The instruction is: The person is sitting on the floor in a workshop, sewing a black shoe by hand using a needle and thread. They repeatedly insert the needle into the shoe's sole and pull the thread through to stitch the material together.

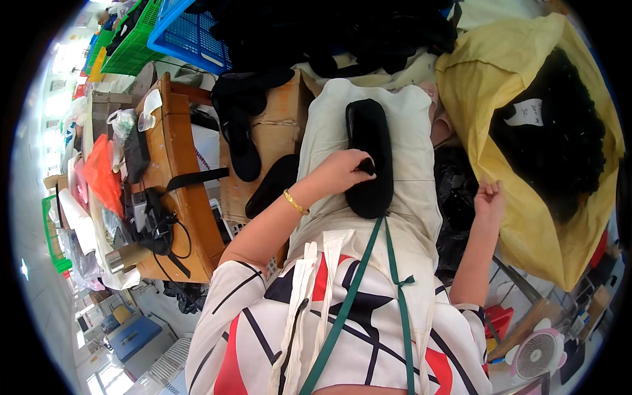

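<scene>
A black slip-on shoe (379, 187) lies sole down on the cream apron cloth over my lap, its opening facing up. My left hand (341, 174) reaches over it from the left, thumb and fingers pinched on a small black piece (366, 166) at the shoe's opening. Whether this piece belongs to the shoe, I cannot tell. Off to the right, my right hand (488, 197) is raised beside the rim of a yellow sack (461, 66), its fingers curled together. Anything between those fingers is too small to make out. Inside the sack lies a heap of black items (559, 145) with a white tag.
More black shoes (240, 141) rest on a cardboard box (276, 125) at the left. Beyond it is a wooden table (178, 151) with cables. A blue crate (191, 39) and a dark pile (329, 29) are at the far side. A fan (536, 355) stands lower right.
</scene>
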Tool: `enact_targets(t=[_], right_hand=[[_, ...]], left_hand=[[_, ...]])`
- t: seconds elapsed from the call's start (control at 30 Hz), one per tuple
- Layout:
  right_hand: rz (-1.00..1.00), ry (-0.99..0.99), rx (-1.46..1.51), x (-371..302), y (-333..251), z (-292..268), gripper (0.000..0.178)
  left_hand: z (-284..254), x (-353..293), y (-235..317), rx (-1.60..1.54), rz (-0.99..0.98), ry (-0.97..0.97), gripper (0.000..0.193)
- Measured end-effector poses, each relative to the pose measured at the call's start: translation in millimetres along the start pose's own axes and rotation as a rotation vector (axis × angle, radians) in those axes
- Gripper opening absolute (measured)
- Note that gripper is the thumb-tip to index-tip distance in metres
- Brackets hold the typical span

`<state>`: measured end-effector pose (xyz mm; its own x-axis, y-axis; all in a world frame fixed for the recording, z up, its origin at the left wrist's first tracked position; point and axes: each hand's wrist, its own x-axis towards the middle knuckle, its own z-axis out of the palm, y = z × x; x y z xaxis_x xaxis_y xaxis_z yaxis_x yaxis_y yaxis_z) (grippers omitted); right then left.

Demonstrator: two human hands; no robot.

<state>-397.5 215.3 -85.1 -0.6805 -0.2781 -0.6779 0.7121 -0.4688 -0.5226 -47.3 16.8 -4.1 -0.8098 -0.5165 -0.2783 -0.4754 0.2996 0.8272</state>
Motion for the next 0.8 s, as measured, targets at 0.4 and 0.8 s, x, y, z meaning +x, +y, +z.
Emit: enact_targets(t=[0.4, 0.8], right_hand=[[-0.472, -0.161, -0.527, -35.3, 33.4, 16.1, 0.011], [0.057, -1.002, -1.164, -167.9, 107.9, 61.2, 0.014]], left_hand=[[21.1, -33.4, 22.4, 0.085, -0.083, 0.256, 0.025], [23.3, -32.5, 12.2, -1.221, -0.561, 0.188, 0.018]])
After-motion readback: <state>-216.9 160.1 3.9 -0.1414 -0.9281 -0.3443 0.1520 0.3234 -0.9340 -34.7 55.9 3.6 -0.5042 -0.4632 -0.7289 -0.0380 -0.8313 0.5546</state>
